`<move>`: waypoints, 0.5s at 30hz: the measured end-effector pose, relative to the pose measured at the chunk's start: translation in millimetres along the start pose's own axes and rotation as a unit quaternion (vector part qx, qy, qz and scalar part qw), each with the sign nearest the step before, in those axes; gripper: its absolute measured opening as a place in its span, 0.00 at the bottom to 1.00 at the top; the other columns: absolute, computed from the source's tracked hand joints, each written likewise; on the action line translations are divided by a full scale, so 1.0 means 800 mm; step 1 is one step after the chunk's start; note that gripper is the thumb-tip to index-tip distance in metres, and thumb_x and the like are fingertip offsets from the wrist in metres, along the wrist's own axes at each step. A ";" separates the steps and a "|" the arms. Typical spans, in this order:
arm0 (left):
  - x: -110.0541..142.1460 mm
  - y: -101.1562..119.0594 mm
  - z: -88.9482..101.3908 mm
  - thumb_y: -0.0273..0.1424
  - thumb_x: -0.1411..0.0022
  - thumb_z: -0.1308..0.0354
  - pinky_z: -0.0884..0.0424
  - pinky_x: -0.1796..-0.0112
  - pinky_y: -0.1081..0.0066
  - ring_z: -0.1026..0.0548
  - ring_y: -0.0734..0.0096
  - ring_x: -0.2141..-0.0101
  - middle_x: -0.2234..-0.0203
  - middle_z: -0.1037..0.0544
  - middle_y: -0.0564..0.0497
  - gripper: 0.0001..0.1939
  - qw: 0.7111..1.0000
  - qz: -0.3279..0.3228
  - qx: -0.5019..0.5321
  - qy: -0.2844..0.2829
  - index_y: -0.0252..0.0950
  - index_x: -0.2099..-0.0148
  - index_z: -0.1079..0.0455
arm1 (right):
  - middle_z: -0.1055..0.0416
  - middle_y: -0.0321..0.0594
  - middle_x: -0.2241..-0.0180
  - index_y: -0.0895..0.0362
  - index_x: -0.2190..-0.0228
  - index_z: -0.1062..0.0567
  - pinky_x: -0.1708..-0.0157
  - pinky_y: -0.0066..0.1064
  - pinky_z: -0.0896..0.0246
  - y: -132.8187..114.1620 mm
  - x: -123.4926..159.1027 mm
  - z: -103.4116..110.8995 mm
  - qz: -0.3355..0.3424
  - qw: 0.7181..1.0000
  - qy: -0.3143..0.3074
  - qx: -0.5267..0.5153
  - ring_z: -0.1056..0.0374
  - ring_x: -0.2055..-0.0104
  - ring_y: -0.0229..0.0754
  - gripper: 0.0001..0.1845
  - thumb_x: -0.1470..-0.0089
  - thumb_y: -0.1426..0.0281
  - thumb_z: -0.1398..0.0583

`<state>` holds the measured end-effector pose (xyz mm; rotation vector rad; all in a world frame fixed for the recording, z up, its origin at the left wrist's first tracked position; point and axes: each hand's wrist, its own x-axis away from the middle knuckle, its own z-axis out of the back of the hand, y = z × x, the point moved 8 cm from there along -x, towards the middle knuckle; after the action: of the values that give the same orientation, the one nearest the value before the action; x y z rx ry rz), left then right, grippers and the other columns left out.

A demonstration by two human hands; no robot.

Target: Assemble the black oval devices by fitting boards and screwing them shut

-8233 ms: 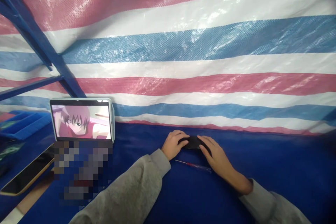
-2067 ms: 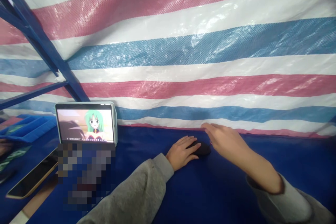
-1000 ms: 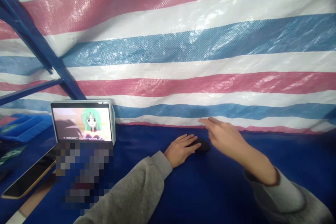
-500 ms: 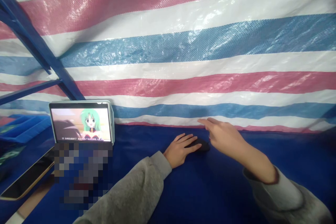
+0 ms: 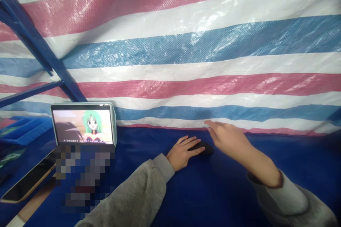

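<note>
My left hand [image 5: 183,151] rests over a black computer mouse [image 5: 205,149], its fingers and thumb stretched apart across the left part of the mouse. The mouse lies on the blue tabletop [image 5: 197,195]. Just up and to the right, my right hand [image 5: 227,137] is raised and apart from the mouse. Its forefinger points left, with the other visible digits drawn together below it. Nothing shows in that hand, though the palm side is partly hidden.
A tablet [image 5: 83,126] in a pale case stands at the left, playing a cartoon. Before it lie a phone [image 5: 29,177] and a pixelated area, with another person's forearm [image 5: 39,200] below. A blue tray [image 5: 29,131] sits behind. Striped sheeting [image 5: 202,88] and a blue metal frame [image 5: 57,67] border the table.
The right hand's forefinger tip has drawn back slightly to the right, and the gap beneath it has closed. My left hand stays on the mouse.
</note>
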<state>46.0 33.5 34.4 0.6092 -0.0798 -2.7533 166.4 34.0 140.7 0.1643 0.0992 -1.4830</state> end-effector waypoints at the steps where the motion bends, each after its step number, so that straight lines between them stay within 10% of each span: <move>1: 0.000 0.000 0.000 0.19 0.35 0.55 0.47 0.39 0.55 0.45 0.64 0.36 0.37 0.40 0.50 0.28 1.000 0.002 0.000 -0.001 0.46 0.36 0.44 | 0.23 0.46 0.66 0.57 0.48 0.30 0.74 0.31 0.48 0.003 -0.001 -0.003 -0.005 1.000 -0.011 0.005 0.28 0.68 0.47 0.25 0.47 0.77 0.49; 15: -0.001 0.001 0.000 0.19 0.35 0.55 0.48 0.39 0.55 0.46 0.64 0.36 0.37 0.40 0.50 0.28 1.000 -0.005 -0.008 0.001 0.45 0.36 0.42 | 0.25 0.41 0.60 0.55 0.49 0.29 0.69 0.29 0.46 -0.022 0.008 0.006 0.078 0.995 -0.005 -0.063 0.28 0.65 0.42 0.31 0.55 0.82 0.49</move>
<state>46.8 33.0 34.4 0.6095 -0.0546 -2.7607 149.4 25.5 143.7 0.0610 0.1689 -1.3182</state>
